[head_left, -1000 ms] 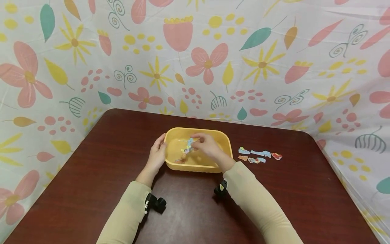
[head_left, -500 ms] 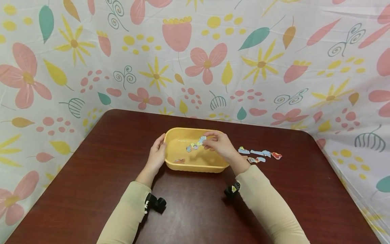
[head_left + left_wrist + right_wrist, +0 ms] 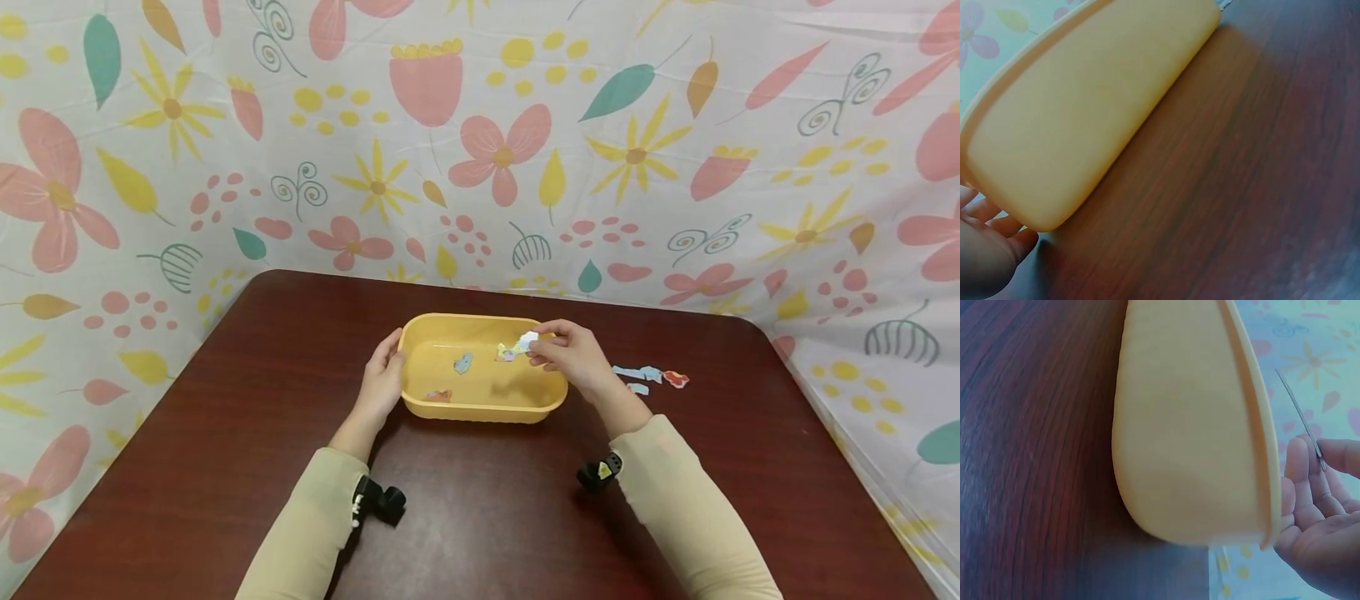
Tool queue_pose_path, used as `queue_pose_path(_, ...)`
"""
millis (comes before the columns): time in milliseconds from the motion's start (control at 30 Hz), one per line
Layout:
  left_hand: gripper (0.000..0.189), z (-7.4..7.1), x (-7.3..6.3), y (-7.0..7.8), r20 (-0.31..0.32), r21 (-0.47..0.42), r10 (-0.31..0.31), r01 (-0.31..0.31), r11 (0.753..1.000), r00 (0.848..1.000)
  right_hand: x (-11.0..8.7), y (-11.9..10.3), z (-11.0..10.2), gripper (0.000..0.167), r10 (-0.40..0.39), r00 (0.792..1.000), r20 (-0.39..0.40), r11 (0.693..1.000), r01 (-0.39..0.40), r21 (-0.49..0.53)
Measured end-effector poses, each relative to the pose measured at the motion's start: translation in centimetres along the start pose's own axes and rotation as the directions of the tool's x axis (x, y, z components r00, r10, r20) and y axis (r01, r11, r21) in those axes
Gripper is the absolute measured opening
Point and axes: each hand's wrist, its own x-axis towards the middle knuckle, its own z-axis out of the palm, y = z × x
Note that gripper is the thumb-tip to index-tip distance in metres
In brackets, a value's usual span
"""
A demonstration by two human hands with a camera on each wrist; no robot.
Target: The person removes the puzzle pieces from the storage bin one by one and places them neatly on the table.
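My left hand (image 3: 381, 385) holds the left end of a yellow plastic basin (image 3: 517, 408), fingers against its outer wall and thumb near the rim. Over the basin's right part, my right hand (image 3: 573, 358) pinches a pale blue puzzle piece (image 3: 528, 340) between thumb and fingertips. Edge-on, this piece (image 3: 1297, 406) looks thin as card in the right wrist view. Beside it, towards the left, shows a yellow and pink puzzle piece (image 3: 506, 353); whether the two are joined I cannot tell. On the basin floor lie a blue-grey piece (image 3: 462, 362) and an orange-brown piece (image 3: 438, 396).
Right of the basin, several more puzzle pieces lie on the dark red-brown table (image 3: 480, 517), among them a red one (image 3: 676, 379) and a long pale blue one (image 3: 633, 372). My right hand and forearm cover part of that group. A flower-print cloth (image 3: 480, 150) hangs behind.
My right hand has moved right across the basin with the pale blue piece. The blue-grey piece now lies apart on the basin floor. My left hand stays at the basin's left end.
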Motion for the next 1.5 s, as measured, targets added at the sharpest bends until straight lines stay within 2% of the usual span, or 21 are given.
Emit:
queue_pose_path(400,0.047,-0.1,-0.1,-0.1,-0.002,0.009,-0.011,0.011,1.000,1.000,-1.1,1.0,-2.3,0.040,0.057,0.997,-0.052,0.998,-0.056,0.018)
queue_pose_path(600,0.047,-0.1,-0.1,-0.1,0.000,-0.004,-0.005,0.005,1.000,1.000,-1.7,1.6,-3.5,0.040,0.024,0.999,-0.049,0.999,-0.022,0.046)
queue_pose_path(833,0.047,0.0,0.0,-0.1,0.005,-0.001,-0.006,0.006,1.000,1.000,-2.3,2.4,-4.8,0.041,0.032,0.997,-0.063,0.995,-0.026,0.101)
queue_pose_path(1067,0.047,0.1,0.0,0.0,-0.006,-0.001,0.003,-0.003,1.000,1.000,-2.8,3.3,-6.1,0.039,-0.002,0.995,-0.105,0.993,0.014,0.116)
queue_pose_path(1500,0.047,0.0,-0.1,0.1,-0.002,-0.001,0.007,-0.007,1.000,1.000,-4.2,4.9,-9.4,0.032,0.036,0.988,-0.151,0.987,-0.011,0.160)
